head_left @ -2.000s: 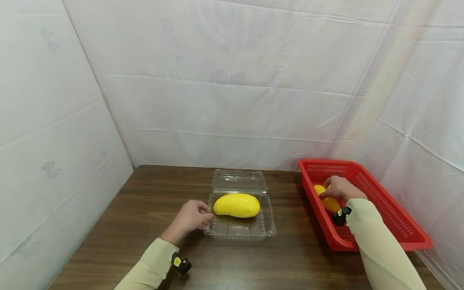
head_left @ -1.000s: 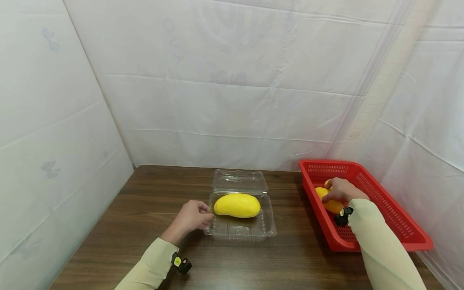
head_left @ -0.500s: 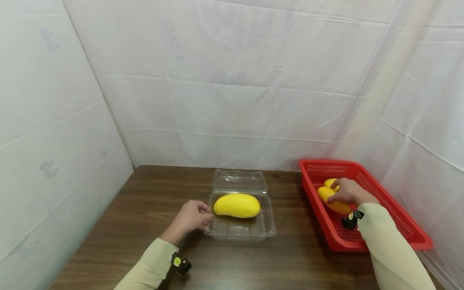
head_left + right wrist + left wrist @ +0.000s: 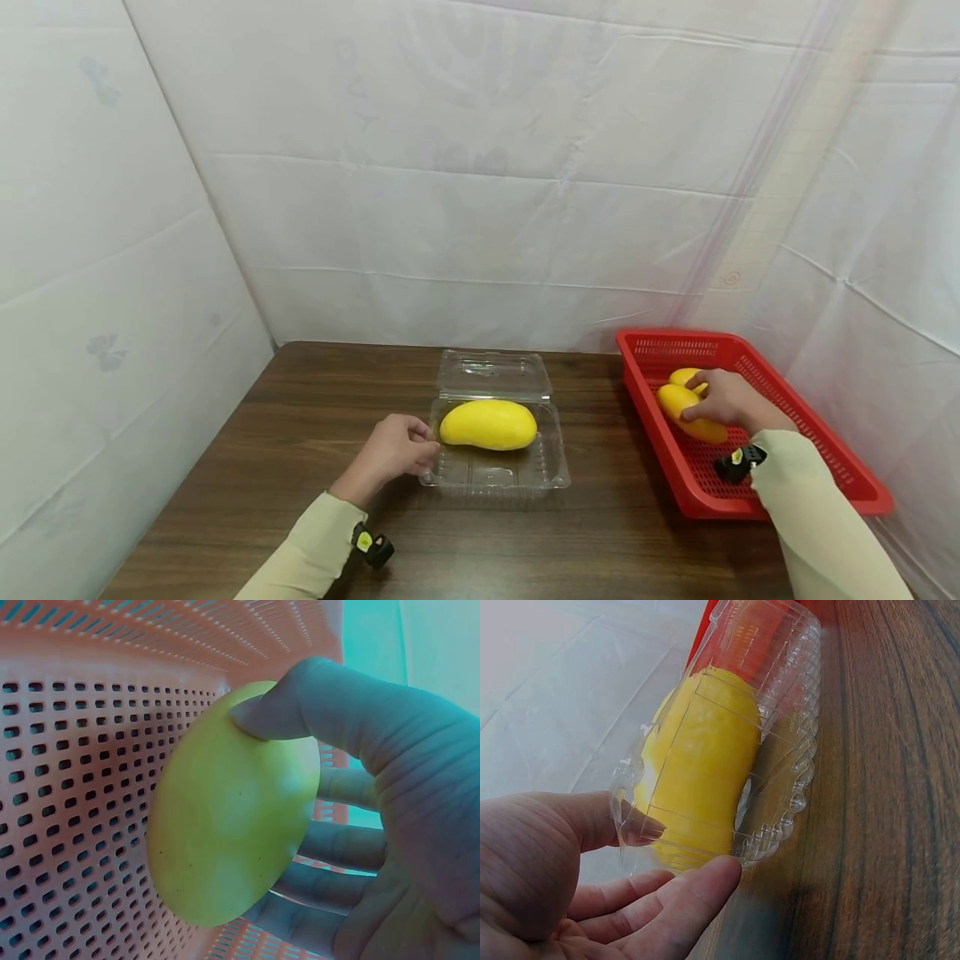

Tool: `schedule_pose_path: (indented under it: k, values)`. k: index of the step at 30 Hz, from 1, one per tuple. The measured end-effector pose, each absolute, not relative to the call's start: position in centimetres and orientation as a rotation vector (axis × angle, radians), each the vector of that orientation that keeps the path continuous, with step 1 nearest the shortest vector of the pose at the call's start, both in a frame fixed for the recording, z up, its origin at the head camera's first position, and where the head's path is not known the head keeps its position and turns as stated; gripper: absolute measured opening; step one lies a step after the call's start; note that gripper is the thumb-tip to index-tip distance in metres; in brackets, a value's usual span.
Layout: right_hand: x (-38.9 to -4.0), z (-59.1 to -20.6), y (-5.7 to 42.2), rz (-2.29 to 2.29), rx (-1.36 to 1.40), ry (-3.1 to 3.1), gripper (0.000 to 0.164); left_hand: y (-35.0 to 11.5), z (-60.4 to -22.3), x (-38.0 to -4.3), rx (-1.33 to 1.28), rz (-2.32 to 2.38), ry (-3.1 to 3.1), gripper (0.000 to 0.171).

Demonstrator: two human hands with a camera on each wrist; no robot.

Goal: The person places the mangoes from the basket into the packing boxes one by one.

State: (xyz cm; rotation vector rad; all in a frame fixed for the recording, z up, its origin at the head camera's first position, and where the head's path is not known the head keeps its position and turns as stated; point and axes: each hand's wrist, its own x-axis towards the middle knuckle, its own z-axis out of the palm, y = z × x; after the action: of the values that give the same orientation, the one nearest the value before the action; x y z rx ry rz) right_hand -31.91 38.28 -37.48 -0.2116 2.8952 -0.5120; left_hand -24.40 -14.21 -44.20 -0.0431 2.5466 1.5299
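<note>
Picking looks under way: a mango is clasped at four o'clock by the right hand, the box pinched at its eight o'clock edge by the left hand, lifting apparently needed next.

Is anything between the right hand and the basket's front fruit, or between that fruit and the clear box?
Nothing visible between the right hand and the front fruit: they touch. Toward the clear box, the red basket's left wall stands between. Another fruit lies in the box.
</note>
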Motion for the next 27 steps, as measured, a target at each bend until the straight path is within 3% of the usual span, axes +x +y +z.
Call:
schedule_pose_path:
  k: [27]
  values:
    - [-29.0, -35.4, 37.0, -0.446, -0.388, 3.028, 0.072, -13.8, -44.2, -24.5, -0.061, 1.550, 2.549, 0.020]
